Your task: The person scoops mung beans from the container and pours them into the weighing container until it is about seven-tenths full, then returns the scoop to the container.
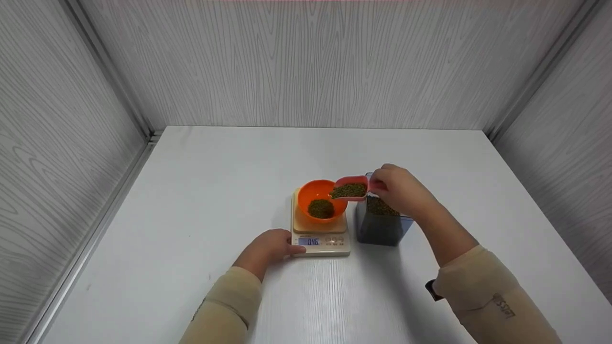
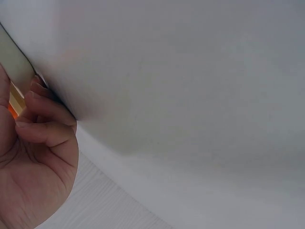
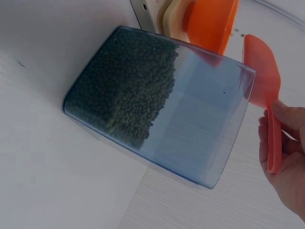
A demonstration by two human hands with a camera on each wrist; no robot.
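Two hands are engaged at a white table (image 1: 229, 172), each with a separate duty. The right hand (image 1: 397, 186) pinches the handle of a red scoop (image 3: 261, 71) between thumb and fingers. The scoop's lip overlaps the right rim of an orange bowl (image 1: 313, 188) in the head view; the right wrist view shows it above the rim and apart from it, with a few specks in the gap, consistent with granules falling. The left hand (image 1: 272, 243) grips the near left corner of a kitchen scale (image 1: 327, 250), thumb on top beside the display (image 1: 308, 241) and fingers curled at the edge. The display is lit; its figures are too small to read with certainty.

Position of items: the bowl sits upright on the scale's platform and holds a small heap of green granules (image 1: 321, 209). A clear bluish container (image 1: 380, 231) stands upright just beside the scale, on its right, partly filled with similar granules. The scoop bears a fair load of its own.

Assessment: the step in hand is judged to be pouring from scoop to bowl in small amounts, weighed as it goes. The next move calls for a slight, controlled tilt of the scoop, lip kept inside the rim, with the display watched. Points of risk: spillage between bowl and container, and left-hand pressure on the scale disturbing the reading.
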